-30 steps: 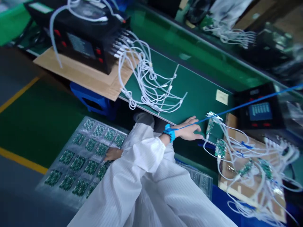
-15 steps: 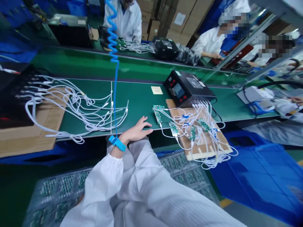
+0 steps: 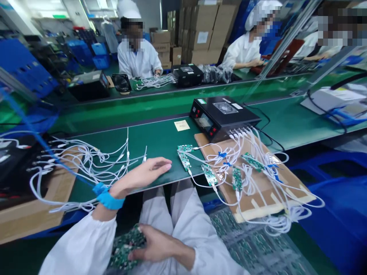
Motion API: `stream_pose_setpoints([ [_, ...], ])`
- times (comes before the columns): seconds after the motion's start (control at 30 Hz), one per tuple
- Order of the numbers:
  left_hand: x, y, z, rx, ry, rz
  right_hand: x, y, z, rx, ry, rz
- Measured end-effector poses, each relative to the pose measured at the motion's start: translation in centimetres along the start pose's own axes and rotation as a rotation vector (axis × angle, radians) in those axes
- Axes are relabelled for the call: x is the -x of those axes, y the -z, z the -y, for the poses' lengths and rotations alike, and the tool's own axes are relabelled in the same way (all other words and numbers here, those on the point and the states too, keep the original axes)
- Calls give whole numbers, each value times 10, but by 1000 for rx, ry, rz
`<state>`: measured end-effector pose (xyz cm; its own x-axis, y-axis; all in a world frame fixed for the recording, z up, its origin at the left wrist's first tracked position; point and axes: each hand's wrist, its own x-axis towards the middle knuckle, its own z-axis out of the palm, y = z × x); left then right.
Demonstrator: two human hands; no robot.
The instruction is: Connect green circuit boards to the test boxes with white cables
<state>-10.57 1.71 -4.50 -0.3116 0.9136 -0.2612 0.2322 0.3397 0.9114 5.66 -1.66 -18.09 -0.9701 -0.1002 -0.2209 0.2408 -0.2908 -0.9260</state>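
Two bare hands show in the head view, well apart from each other. The right hand [image 3: 159, 244], low in front of the lap, is closed around a cluster of green circuit boards [image 3: 126, 248]; the boards lie to the left of its palm, with the thumb across their near side and the fingers along the upper edge, and how many there are cannot be told. The left hand [image 3: 146, 173], with a blue wristband [image 3: 108, 196] at its wrist, hangs over the near edge of the green bench [image 3: 163, 135], its fingers loosely curled, a narrow gap to the thumb and nothing seen in its grasp. That cluster lies below it, nearer the body. Just left of the left hand are the loose ends of white cables [image 3: 99, 154]; a little to its right lies a wired board [image 3: 184, 158], not touched. Farther right, more wired boards rest on or beside a cardboard sheet [image 3: 243, 202], in front of a black box [image 3: 226, 114].
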Motion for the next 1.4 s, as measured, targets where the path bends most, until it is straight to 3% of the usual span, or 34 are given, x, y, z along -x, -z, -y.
stream_pose_setpoints([
  [0.13, 9, 14, -28, 228, -8, -111, 35, 29, 22, -261, 180, -198],
  [0.27, 7, 10, -29, 441, 21, -283, 45, 52, 66, -475, 303, -388],
  [0.37, 2, -2, -18, 550, 58, -330, 35, 69, 93, -557, 350, -517],
  [0.5, -2, -24, -6, 487, 66, -221, 11, 87, 115, -566, 379, -654],
  [0.63, -14, -35, -4, 259, 57, -385, -10, 92, 125, -504, 423, -689],
  [0.8, -20, -25, 0, 367, 54, -527, -28, 90, 118, -360, 303, -806],
  [0.97, -5, -5, 19, 606, 124, -631, -42, 78, 109, -272, 132, -742],
  [1.13, 11, 7, 31, 732, 203, -709, -62, 54, 123, -5, 240, -543],
  [1.27, 20, 24, 32, 1025, 211, -674, -83, 39, 132, 124, 264, -562],
  [1.4, 29, 44, 33, 1125, 154, -652, -104, 33, 133, 147, 258, -567],
])
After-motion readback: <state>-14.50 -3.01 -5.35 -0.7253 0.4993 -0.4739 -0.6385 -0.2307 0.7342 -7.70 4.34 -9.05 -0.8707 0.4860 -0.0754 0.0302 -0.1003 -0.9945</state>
